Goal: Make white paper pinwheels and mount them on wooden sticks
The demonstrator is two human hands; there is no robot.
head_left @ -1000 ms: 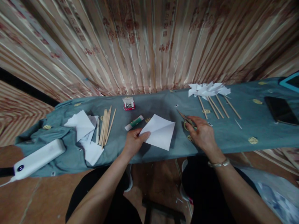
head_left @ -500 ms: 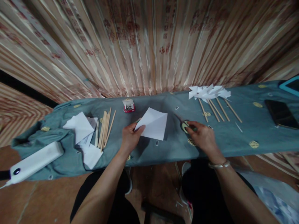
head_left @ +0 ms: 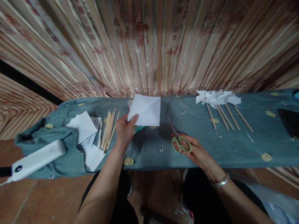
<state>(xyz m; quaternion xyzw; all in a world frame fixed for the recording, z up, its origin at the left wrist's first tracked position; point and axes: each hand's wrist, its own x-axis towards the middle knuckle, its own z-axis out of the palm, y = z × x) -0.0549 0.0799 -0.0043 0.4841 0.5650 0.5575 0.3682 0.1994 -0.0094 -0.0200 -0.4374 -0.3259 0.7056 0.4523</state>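
Observation:
My left hand (head_left: 125, 130) pinches the lower left corner of a white creased paper square (head_left: 145, 109) and holds it up above the cloth. In my right hand (head_left: 195, 151) is a pair of scissors (head_left: 178, 138) with pale green handles; my fingers are through the loops, and the blades point up and left toward the paper. A green and white glue stick (head_left: 139, 128) lies partly hidden under the paper.
A blue-grey cloth (head_left: 191, 124) covers the long table. Wooden sticks (head_left: 109, 128) and white paper pieces (head_left: 85, 127) lie at left, a white device (head_left: 35, 160) at the far left. Paper pinwheels on sticks (head_left: 218, 99) sit at the right, a dark phone (head_left: 289, 119) beyond.
My left hand lifted the paper off the cloth and raised it. My right hand picked up the scissors from the table and brought them toward me.

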